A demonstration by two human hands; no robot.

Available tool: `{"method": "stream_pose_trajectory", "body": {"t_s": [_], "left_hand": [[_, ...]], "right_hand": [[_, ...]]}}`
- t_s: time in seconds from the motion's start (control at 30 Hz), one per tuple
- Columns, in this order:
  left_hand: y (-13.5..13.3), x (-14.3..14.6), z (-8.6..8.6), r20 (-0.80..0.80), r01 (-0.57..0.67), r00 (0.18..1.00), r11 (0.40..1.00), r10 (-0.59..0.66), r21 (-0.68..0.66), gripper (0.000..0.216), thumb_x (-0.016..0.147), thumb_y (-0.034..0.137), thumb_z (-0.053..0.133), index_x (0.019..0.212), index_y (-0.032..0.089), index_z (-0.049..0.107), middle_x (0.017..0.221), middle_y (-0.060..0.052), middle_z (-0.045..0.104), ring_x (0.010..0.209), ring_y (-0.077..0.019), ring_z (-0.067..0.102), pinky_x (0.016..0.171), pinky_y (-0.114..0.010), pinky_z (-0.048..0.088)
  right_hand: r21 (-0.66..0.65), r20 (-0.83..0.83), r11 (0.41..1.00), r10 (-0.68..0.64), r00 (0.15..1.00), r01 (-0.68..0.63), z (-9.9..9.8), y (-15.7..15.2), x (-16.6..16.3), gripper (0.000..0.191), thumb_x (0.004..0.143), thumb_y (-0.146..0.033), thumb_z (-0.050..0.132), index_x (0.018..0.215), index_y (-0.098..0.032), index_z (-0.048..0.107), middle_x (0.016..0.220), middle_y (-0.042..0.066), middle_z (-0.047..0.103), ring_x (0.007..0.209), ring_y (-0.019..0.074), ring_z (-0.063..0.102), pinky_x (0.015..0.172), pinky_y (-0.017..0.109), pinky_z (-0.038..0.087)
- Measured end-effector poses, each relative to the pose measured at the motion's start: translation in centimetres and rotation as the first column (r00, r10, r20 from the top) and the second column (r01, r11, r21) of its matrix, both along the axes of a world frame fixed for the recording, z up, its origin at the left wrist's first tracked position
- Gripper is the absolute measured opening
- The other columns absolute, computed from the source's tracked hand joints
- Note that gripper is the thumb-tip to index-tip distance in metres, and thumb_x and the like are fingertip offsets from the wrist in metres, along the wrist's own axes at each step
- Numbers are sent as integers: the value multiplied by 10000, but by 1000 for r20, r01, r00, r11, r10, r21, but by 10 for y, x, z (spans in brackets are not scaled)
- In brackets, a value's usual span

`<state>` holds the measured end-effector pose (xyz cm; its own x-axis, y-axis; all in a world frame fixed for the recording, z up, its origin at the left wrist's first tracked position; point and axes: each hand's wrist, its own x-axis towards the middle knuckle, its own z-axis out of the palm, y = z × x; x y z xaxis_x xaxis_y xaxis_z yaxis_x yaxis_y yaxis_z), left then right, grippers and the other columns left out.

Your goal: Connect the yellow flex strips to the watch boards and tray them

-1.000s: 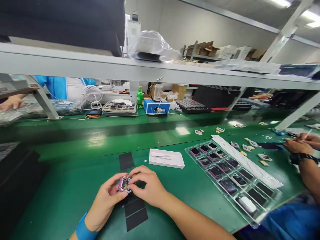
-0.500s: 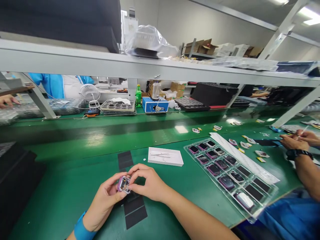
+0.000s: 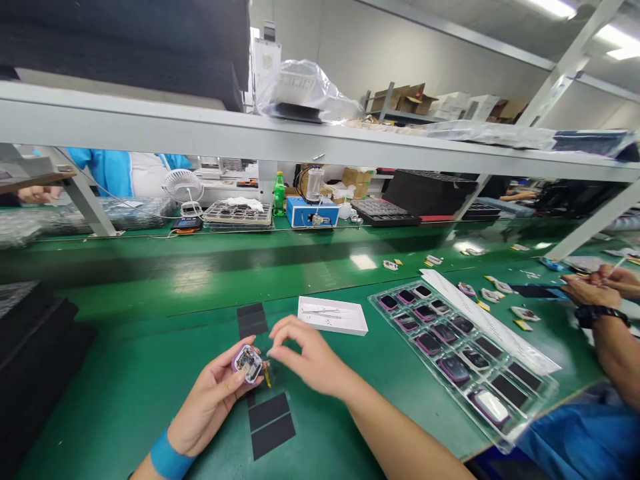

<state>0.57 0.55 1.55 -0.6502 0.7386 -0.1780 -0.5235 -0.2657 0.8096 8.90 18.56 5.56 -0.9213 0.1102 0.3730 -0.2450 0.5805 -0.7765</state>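
My left hand (image 3: pixel 213 397) grips a small purple watch-like case (image 3: pixel 247 362), its open back with circuitry facing up, a little above the green bench. A thin yellow strip hangs from the case's right side. My right hand (image 3: pixel 307 357) hovers just right of the case, thumb and forefinger pinched close together near that strip; I cannot make out anything between them. Black rectangular pads (image 3: pixel 270 423) lie on the bench under both hands.
A white shallow tray (image 3: pixel 333 315) with tweezers lies beyond my hands. A clear blister tray (image 3: pixel 465 350) of purple and dark cases sits to the right, with a paper strip (image 3: pixel 493 323) along it. A co-worker's hands (image 3: pixel 597 290) work at far right. Black foam (image 3: pixel 35 347) stands at left.
My right hand has come off the purple case and moved slightly right; the case is now held by my left hand alone, tilted more face-up with the yellow strip showing.
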Motion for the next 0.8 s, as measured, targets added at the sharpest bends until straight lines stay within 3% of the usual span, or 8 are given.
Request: {"method": "stream_pose_trajectory", "body": {"t_s": [0.07, 0.13, 0.2, 0.27, 0.37, 0.47, 0.63, 0.8], "left_hand": [[-2, -3, -3, 33, 43, 999, 999, -44, 28, 444, 725, 211, 672, 1161, 243, 594, 1122, -63, 627, 952, -230, 601, 851, -348, 491], [-3, -4, -5, 46, 63, 997, 997, -65, 55, 447, 739, 202, 655, 1177, 254, 581, 1112, -57, 626, 961, -241, 603, 854, -354, 492], [-3, -4, -6, 48, 74, 996, 994, -78, 75, 469, 732, 198, 663, 1188, 252, 572, 1086, -57, 633, 962, -250, 606, 855, -348, 491], [-2, -4, -7, 44, 84, 995, 993, -88, 79, 483, 717, 199, 679, 1186, 246, 574, 1071, -60, 640, 964, -253, 607, 857, -334, 487], [-1, -4, -7, 35, 91, 995, 994, -93, 57, 449, 695, 200, 704, 1133, 228, 610, 1062, -73, 652, 946, -238, 613, 843, -311, 486], [-2, -4, -8, 16, 63, 998, 998, -63, 25, 436, 657, 201, 739, 1081, 203, 636, 1021, -88, 670, 870, -191, 616, 774, -267, 499], [-3, -3, -8, -9, 31, 999, 1000, -31, -3, 475, 597, 215, 782, 1053, 192, 651, 1010, -92, 672, 842, -180, 597, 726, -245, 497], [-2, -3, -6, -3, 26, 1000, 1000, -26, -13, 485, 579, 224, 794, 1043, 195, 659, 976, -85, 674, 824, -176, 597, 719, -242, 495]], "right_hand": [[94, 34, 969, -231, 972, 227, 7, 25, 3, 75, 827, -186, 544, 756, -185, 570, 808, 4, 598, 781, 135, 563, 731, 252, 431], [243, 63, 867, -462, 885, 435, 11, 49, 5, 98, 783, -111, 534, 728, -175, 583, 755, 20, 610, 755, 165, 560, 718, 286, 419], [346, 68, 783, -570, 819, 516, 11, 60, 4, 148, 733, -46, 523, 721, -167, 607, 784, 45, 632, 794, 193, 567, 756, 321, 412], [270, 94, 844, -502, 860, 463, 7, 53, 2, 157, 742, -58, 522, 752, -173, 628, 827, 44, 652, 819, 188, 584, 773, 314, 425], [-87, 98, 971, -213, 972, 221, -5, 15, -2, 91, 783, -168, 550, 781, -192, 638, 816, 7, 668, 790, 148, 612, 741, 257, 463], [-306, 60, 945, -103, 993, 117, -18, -22, -6, 47, 745, -174, 594, 746, -174, 641, 775, 13, 674, 748, 146, 623, 717, 253, 479], [-386, -6, 920, -80, 997, 71, -24, -33, -6, 24, 704, -148, 629, 683, -159, 629, 781, 35, 681, 754, 158, 635, 736, 279, 486], [-333, -57, 941, -84, 995, 60, -21, -29, -5, 86, 680, -81, 624, 662, -165, 628, 778, 26, 685, 755, 146, 638, 733, 262, 488]]}}
